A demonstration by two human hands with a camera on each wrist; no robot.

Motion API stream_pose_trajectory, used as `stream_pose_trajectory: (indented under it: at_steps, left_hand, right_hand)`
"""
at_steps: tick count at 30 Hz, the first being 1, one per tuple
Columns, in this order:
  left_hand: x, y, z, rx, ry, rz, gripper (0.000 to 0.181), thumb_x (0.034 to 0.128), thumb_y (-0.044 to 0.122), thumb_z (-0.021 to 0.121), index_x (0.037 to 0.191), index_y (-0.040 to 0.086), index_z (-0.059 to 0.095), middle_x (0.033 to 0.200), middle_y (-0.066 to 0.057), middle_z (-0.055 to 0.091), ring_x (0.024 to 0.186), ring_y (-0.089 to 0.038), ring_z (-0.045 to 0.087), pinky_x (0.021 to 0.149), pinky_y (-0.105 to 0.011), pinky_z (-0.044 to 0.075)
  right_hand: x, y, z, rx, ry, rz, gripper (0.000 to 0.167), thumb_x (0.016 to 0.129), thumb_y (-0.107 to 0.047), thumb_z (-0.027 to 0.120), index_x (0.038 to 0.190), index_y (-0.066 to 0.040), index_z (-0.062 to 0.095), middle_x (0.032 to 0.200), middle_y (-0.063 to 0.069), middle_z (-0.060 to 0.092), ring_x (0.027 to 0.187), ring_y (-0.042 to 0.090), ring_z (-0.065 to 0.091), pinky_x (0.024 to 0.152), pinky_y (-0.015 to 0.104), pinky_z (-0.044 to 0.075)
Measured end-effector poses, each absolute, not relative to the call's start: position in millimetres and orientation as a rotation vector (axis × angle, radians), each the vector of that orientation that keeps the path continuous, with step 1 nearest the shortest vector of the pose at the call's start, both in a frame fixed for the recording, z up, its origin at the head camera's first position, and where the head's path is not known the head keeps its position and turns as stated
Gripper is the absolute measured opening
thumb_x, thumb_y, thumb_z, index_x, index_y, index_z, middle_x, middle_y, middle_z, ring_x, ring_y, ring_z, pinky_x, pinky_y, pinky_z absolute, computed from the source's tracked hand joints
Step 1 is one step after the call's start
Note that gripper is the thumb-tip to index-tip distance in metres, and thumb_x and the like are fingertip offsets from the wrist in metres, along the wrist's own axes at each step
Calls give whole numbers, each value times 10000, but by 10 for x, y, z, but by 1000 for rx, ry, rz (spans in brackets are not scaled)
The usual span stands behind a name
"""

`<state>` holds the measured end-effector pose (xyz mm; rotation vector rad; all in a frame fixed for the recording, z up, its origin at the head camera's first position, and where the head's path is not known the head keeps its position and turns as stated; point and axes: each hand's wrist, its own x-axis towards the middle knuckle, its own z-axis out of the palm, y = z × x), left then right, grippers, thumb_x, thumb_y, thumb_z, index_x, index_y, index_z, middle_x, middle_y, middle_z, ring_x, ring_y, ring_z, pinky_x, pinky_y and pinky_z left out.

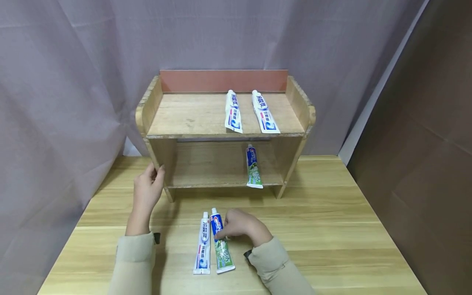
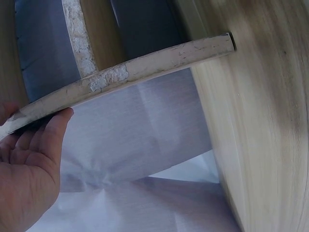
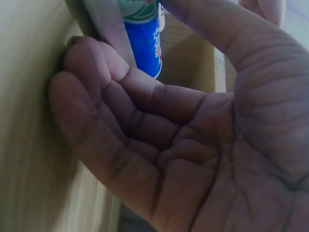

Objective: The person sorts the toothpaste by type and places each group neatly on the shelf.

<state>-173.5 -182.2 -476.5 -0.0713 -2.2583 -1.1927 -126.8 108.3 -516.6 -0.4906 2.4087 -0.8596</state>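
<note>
A wooden two-tier shelf [image 1: 189, 119] stands on the table, and my left hand [image 1: 148, 186] grips the front edge of its left side panel [image 2: 164, 60]. In the left wrist view the fingers of the left hand [image 2: 36, 164] lie against the panel's outer face. Before the shelf, my right hand [image 1: 241, 224] pinches a blue and green toothpaste tube [image 1: 223, 256] around its middle. Curled fingers and part of that tube [image 3: 147, 48] show in the right wrist view. Close on its left lies a white toothpaste tube [image 1: 202, 250], cap toward the shelf.
Two white toothpaste tubes, one left [image 1: 233, 112] and one right [image 1: 264, 112], lie on the top tier. Another blue and green tube [image 1: 253, 168] rests on the lower tier, toward the right. Grey cloth [image 1: 221, 37] hangs behind; a brown panel [image 1: 416, 135] borders the right.
</note>
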Motion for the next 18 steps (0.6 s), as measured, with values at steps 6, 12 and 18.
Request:
stream_pose_trajectory:
  at_steps: [6,12,18]
  left_hand:
    - [-1729,-1829,-4764,-75,-2258,-1201,218,1012,215,589,998,18,681,1002,-216,740,945,-355,733,790,-493,613]
    - [-1745,-1826,-4749,-67,-2259,-1198,232,1014,239,591,995,29,687,996,-203,745,941,-346,735,792,-495,615]
    - [-1736,-1824,-4749,-60,-2268,-1206,231,1015,254,588,1001,47,691,1000,-186,749,947,-331,737,800,-496,614]
  right_hand:
    - [-1262,1052,-5176,-479,2409,-834,478,763,-345,865,494,-173,509,425,-104,420,397,63,328,380,210,244]
    - [-1253,1027,-5161,-445,2426,-840,486,757,-322,871,496,-175,489,429,-105,403,403,69,324,381,212,245]
    - [-1226,998,-5169,-401,2444,-829,449,739,-304,885,526,-160,517,463,-83,433,424,77,344,396,220,270]
